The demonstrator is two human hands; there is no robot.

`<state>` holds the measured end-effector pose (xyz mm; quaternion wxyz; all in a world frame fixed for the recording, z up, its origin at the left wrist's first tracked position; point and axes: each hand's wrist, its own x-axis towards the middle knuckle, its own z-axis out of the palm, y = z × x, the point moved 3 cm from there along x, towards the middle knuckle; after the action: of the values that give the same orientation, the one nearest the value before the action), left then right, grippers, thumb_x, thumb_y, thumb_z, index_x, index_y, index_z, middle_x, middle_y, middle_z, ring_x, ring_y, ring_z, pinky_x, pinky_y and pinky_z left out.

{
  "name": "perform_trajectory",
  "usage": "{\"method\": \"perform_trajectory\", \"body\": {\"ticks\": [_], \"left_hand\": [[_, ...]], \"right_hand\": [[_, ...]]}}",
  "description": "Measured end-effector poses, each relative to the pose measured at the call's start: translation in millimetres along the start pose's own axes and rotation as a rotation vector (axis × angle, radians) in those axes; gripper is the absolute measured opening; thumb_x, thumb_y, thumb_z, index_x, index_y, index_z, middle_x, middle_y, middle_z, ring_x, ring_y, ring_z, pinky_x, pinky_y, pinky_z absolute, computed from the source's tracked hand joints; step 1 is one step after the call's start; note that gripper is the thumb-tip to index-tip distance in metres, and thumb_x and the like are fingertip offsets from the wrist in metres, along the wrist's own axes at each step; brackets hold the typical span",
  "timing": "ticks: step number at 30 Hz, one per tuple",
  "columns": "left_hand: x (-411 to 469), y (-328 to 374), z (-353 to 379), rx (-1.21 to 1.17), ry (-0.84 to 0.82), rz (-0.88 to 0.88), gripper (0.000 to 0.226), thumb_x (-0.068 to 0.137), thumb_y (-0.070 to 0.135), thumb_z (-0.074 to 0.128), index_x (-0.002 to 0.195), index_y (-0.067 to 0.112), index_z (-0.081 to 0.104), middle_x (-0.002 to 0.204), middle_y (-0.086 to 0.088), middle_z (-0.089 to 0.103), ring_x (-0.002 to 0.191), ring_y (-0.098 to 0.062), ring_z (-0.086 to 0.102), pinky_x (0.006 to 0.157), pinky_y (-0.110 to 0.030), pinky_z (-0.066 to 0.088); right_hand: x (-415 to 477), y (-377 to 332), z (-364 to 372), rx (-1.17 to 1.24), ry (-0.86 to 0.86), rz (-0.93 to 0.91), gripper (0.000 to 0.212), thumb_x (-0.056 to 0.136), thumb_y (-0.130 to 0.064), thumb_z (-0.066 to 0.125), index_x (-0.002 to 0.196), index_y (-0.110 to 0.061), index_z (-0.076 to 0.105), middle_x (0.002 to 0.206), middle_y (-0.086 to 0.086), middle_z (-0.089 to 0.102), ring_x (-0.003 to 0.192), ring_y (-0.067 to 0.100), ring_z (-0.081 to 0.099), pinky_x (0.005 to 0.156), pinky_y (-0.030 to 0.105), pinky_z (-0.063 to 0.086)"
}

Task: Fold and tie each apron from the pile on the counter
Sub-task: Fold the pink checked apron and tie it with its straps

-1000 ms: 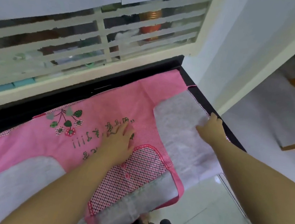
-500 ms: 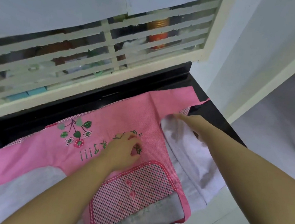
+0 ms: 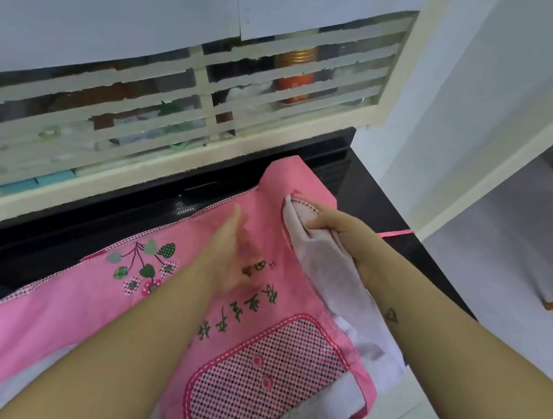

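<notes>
We see a bright pink apron (image 3: 80, 342) with a white underside (image 3: 330, 270). Its pocket (image 3: 264, 390) is a check of pink, black and white, edged in pink with white stitching. Dark green lettering (image 3: 239, 312) and a motif (image 3: 144, 270) of green leaves and pink-checked flowers mark the front. We note the glossy black counter (image 3: 58, 236), a cream slatted grille (image 3: 207, 105), and a red jar (image 3: 294, 85) with a gold lid (image 3: 297, 56).

We find green stitched characters (image 3: 235, 310) on the pink apron (image 3: 60, 308), upside down to us and unreadable; the label on the red jar (image 3: 296, 85) is blurred too.
</notes>
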<state>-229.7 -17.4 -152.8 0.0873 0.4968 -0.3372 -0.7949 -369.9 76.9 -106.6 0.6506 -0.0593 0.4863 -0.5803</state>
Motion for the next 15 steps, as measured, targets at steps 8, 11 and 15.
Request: {"method": "perform_trajectory", "body": {"ticks": [8,11,15], "left_hand": [[2,28,73,-0.216,-0.265,0.046,0.065,0.096,0.057,0.034,0.071,0.007,0.066,0.066,-0.012,0.065,0.055,-0.017,0.067,0.052,-0.026,0.053],[12,50,65,-0.351,-0.257,0.060,0.090,0.087,0.076,0.029,0.121,-0.002,0.057,0.111,-0.026,0.065,0.093,-0.036,0.067,0.073,-0.042,0.054],[4,68,20,-0.390,-0.149,0.166,0.079,0.089,0.072,0.030,0.125,0.006,0.058,0.105,-0.020,0.070,0.088,-0.034,0.071,0.065,-0.039,0.058]], "right_hand": [[-19,-26,58,-0.559,-0.033,-0.348,0.046,0.096,0.006,0.020,0.139,0.021,0.023,0.148,0.036,0.023,0.139,0.039,0.025,0.078,0.004,0.037],[-24,-38,56,-0.544,-0.104,-0.240,0.050,0.078,-0.006,0.047,0.126,0.003,0.056,0.134,0.017,0.055,0.121,0.019,0.053,0.092,0.015,0.047],[-20,-16,79,-0.715,-0.183,-0.133,0.033,0.081,-0.006,0.054,0.109,-0.015,0.069,0.089,0.015,0.069,0.073,0.013,0.059,0.064,0.018,0.051]]}}
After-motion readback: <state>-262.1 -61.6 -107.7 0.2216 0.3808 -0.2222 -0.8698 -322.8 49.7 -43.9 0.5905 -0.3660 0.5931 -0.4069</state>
